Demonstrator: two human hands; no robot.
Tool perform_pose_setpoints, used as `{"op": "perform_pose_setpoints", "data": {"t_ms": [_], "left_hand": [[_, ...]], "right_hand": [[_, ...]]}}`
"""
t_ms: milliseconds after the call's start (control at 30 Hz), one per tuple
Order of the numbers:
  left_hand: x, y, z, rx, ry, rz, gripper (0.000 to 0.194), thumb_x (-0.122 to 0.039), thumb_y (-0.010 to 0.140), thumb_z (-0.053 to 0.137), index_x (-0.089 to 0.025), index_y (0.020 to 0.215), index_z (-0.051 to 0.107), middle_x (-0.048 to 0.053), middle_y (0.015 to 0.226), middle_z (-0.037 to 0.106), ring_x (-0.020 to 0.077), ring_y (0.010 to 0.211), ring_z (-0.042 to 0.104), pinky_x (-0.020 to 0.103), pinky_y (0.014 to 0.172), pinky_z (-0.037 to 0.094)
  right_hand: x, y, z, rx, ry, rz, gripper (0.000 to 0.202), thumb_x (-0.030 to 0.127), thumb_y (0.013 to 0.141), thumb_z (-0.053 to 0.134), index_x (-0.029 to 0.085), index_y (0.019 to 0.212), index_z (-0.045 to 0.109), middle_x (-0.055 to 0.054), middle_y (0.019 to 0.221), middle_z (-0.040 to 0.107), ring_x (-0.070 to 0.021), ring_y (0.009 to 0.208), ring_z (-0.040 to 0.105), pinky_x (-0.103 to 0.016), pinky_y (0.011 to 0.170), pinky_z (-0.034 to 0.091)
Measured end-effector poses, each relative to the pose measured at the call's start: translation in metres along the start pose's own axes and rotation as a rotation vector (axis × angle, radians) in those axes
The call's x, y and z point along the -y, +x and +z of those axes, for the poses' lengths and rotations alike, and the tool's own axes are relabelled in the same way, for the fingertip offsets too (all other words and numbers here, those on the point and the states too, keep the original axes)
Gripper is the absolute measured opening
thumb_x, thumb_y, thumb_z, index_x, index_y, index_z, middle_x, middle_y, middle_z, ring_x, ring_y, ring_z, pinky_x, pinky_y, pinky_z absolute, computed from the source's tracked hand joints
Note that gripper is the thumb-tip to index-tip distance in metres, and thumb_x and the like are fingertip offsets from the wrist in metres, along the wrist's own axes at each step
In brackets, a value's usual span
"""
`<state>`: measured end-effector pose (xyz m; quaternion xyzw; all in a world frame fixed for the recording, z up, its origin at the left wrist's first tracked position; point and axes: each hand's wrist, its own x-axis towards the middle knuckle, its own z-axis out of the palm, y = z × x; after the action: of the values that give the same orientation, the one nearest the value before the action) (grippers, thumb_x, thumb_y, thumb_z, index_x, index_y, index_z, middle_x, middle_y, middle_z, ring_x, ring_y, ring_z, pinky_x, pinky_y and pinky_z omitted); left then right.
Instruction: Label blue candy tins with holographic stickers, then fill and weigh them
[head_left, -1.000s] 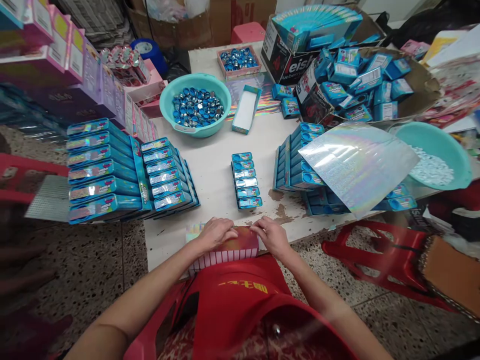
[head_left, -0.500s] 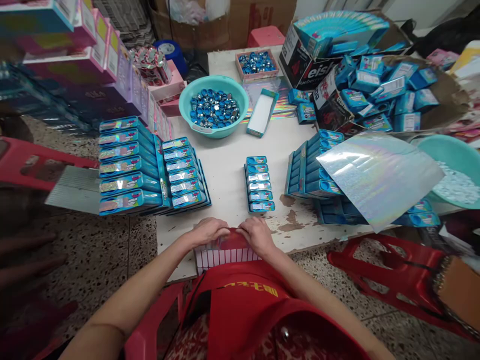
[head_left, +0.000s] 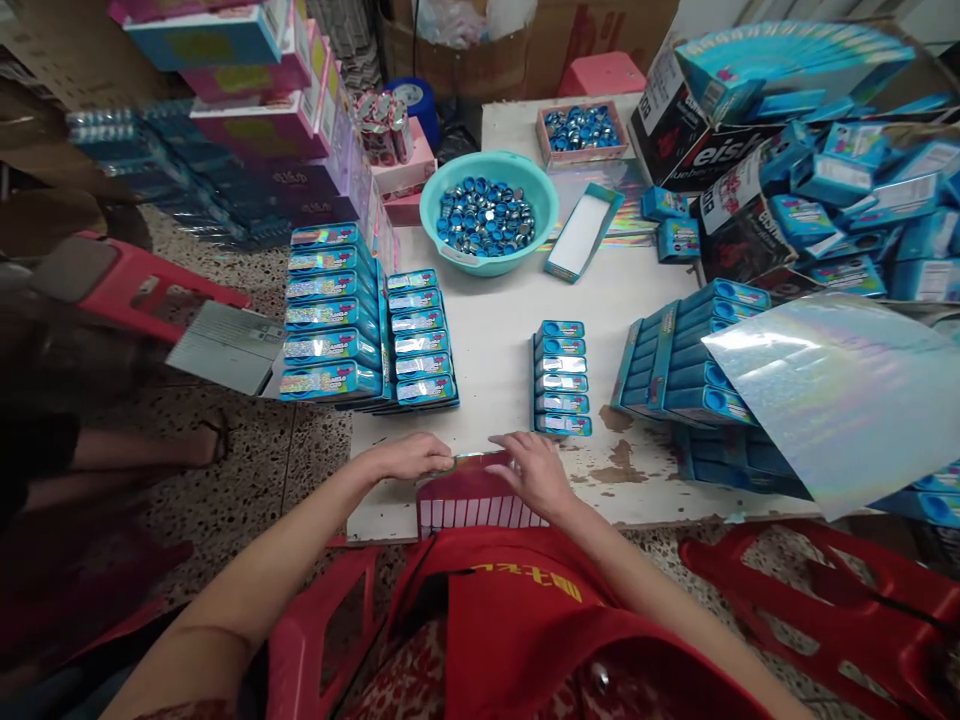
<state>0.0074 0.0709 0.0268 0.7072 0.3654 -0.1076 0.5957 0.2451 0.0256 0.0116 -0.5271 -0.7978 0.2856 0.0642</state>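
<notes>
My left hand is closed, its fingertips pinched at the left end of a thin, shiny strip-like edge. What exactly that edge belongs to is too small to make out. On its right side my right hand has its fingers apart, hovering over or lightly touching it. Below both hands, against the red apron, is a red piece with white slots, like a basket side. Just beyond my right hand stands a short row of blue small boxes in a tray.
Stacked blue boxes stand left and right, the right ones partly under a shiny sheet. Further back are a turquoise bowl of blue and silver caps, an empty carton tray and a pink box of caps.
The view has swung left, so the table things sit further right. My right hand has loosened from a pinch and its fingers have spread; my left hand stays closed at the edge.
</notes>
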Motion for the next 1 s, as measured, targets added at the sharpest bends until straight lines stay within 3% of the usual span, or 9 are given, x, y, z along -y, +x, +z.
{"op": "perform_pose_setpoints", "data": {"t_ms": [167,233,333,433,533,667,767,867,1000], "left_hand": [[0.003,-0.004,0.012,-0.266,-0.017,-0.046,0.029,-0.043,0.085,0.048,-0.018,0.092,0.06,-0.002,0.071,0.054,0.0125,0.066,0.049,0.022,0.061,0.035],[0.011,-0.006,0.018,-0.358,0.038,-0.041,0.029,-0.043,0.085,0.048,-0.019,0.093,0.061,-0.001,0.078,0.058,0.0138,0.073,0.052,0.022,0.066,0.037],[0.026,-0.01,0.025,-0.39,0.206,-0.064,0.037,-0.044,0.091,0.039,-0.018,0.08,0.062,0.003,0.082,0.06,0.0163,0.078,0.055,0.024,0.07,0.037],[0.035,-0.016,0.024,-0.325,0.297,-0.148,0.046,-0.047,0.093,0.031,-0.018,0.078,0.062,0.004,0.079,0.061,0.0172,0.074,0.055,0.025,0.067,0.037],[0.032,-0.019,0.02,-0.321,0.29,-0.212,0.049,-0.051,0.092,0.03,-0.019,0.084,0.065,0.005,0.08,0.064,0.0187,0.077,0.056,0.026,0.07,0.039],[0.02,-0.017,0.023,-0.395,0.286,-0.157,0.042,-0.05,0.09,0.036,-0.02,0.099,0.065,0.005,0.088,0.066,0.0192,0.083,0.058,0.025,0.073,0.039],[0.015,-0.019,0.035,-0.376,0.3,-0.185,0.042,-0.046,0.092,0.033,-0.02,0.081,0.064,0.002,0.066,0.06,0.016,0.064,0.053,0.024,0.062,0.034],[0.015,-0.026,0.051,-0.404,0.256,-0.232,0.042,-0.047,0.091,0.033,-0.02,0.073,0.06,0.0,0.06,0.055,0.0139,0.059,0.048,0.023,0.058,0.03],[0.011,-0.029,0.074,-0.428,0.234,-0.295,0.041,-0.048,0.09,0.032,-0.02,0.068,0.053,-0.001,0.058,0.051,0.0136,0.058,0.045,0.023,0.057,0.028]], "right_hand": [[0.019,0.02,0.013,0.133,0.041,-0.007,0.021,0.033,0.092,0.052,0.021,0.087,0.069,-0.005,0.085,0.068,-0.0184,0.085,0.059,-0.03,0.073,0.035],[0.02,0.023,0.014,0.126,0.057,0.008,0.022,0.033,0.092,0.052,0.021,0.085,0.068,-0.005,0.084,0.068,-0.0179,0.085,0.059,-0.029,0.073,0.035],[0.018,0.022,0.012,0.119,0.075,0.016,0.022,0.033,0.092,0.052,0.021,0.084,0.068,-0.004,0.083,0.068,-0.0177,0.085,0.058,-0.029,0.074,0.035],[0.017,0.022,0.011,0.127,0.094,0.03,0.021,0.033,0.091,0.053,0.022,0.082,0.069,-0.003,0.082,0.069,-0.0177,0.084,0.058,-0.03,0.074,0.035],[0.02,0.023,0.013,0.116,0.117,0.033,0.02,0.032,0.09,0.054,0.022,0.081,0.069,-0.003,0.082,0.069,-0.0174,0.083,0.059,-0.029,0.072,0.036],[0.019,0.022,0.012,0.116,0.143,-0.003,0.019,0.031,0.09,0.055,0.022,0.084,0.07,-0.003,0.086,0.071,-0.0175,0.085,0.061,-0.029,0.075,0.038],[0.0,0.008,0.002,0.122,0.109,-0.004,0.024,0.039,0.085,0.062,0.023,0.102,0.068,-0.006,0.095,0.072,-0.0212,0.093,0.062,-0.032,0.08,0.04],[-0.037,-0.019,-0.011,0.134,0.07,0.041,0.039,0.037,0.077,0.071,0.022,0.112,0.063,-0.009,0.104,0.071,-0.024,0.097,0.063,-0.033,0.082,0.041],[-0.083,-0.058,-0.022,0.167,0.163,0.074,0.018,0.025,0.082,0.063,0.022,0.099,0.068,-0.005,0.095,0.073,-0.0198,0.089,0.066,-0.027,0.074,0.043]]}}
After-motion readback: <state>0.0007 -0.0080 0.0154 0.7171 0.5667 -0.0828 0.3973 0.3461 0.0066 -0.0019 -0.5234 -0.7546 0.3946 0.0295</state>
